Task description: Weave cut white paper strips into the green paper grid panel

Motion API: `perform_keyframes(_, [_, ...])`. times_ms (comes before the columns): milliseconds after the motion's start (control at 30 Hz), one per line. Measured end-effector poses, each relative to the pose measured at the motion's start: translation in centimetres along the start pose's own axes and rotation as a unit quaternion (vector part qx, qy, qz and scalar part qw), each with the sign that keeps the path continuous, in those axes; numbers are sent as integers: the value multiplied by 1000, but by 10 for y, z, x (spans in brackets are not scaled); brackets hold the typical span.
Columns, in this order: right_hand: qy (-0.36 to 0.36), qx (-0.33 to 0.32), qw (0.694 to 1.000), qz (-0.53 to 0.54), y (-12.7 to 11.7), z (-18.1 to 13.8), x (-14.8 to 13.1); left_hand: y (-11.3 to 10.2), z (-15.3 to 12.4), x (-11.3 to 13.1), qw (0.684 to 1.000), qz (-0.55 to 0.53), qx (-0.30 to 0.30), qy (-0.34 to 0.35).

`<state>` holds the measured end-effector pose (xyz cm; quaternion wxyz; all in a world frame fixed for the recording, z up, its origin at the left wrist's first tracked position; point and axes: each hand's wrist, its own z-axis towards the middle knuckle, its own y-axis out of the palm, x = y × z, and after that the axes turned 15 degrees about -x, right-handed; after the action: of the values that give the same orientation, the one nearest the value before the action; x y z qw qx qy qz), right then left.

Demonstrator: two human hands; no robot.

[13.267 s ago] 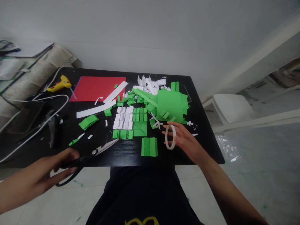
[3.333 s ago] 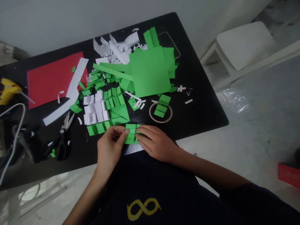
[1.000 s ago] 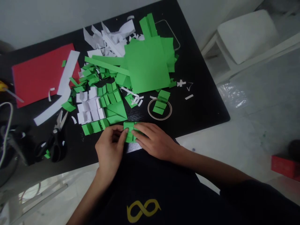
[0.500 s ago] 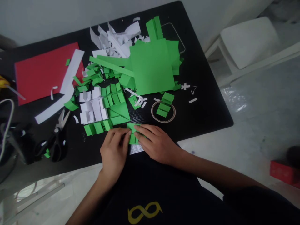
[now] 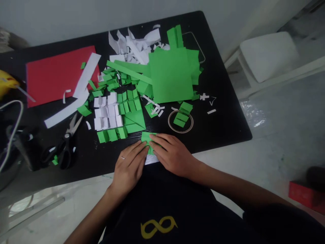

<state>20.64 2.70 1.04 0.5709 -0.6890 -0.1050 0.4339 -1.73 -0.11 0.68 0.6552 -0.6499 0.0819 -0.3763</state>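
Observation:
A small folded green paper piece [image 5: 146, 136] lies at the table's front edge, partly covered by my fingers. My left hand [image 5: 130, 162], with a ring on one finger, has its fingers close together and holds the paper's left side. From the right, my right hand [image 5: 174, 154] holds the same paper against the table, thumb hidden. Just beyond it is a green square sheet with rows of folded white paper pieces [image 5: 108, 112] and folded green paper pieces [image 5: 128, 101] on it. A ring-shaped band [image 5: 180, 131] lies around part of some folded green pieces [image 5: 180, 119].
Black scissors [image 5: 67, 137] lie partly open at the left, near a yellow glue gun [image 5: 7, 81] and its cable. Beyond are a red sheet [image 5: 50, 74], white strips [image 5: 86, 73], green sheets [image 5: 171, 74] and white scraps [image 5: 138, 44]. A white chair [image 5: 269, 56] stands right of the black table [image 5: 218, 115].
My left hand has gone from a thumb-and-finger pinch at the paper's edge to fingers laid over its left side. My right hand stays on the paper. The view has shifted slightly.

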Motion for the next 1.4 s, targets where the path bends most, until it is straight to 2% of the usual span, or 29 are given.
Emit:
perform_keyframes(567, [5, -7, 1000, -4, 1, -1, 0, 14, -3, 10, 1000, 9, 18, -22])
perform_keyframes(833, [4, -11, 1000, -15, 1, -2, -1, 12, 0, 19, 999, 31, 2, -36])
perform_keyframes(1200, [3, -15, 999, -45, 3, 0, -2, 14, 0, 19, 997, 67, 6, -40])
perform_keyframes(1400, [5, -41, 999, 3, -6, 3, -2, 14, 0, 17, 997, 68, 3, -31])
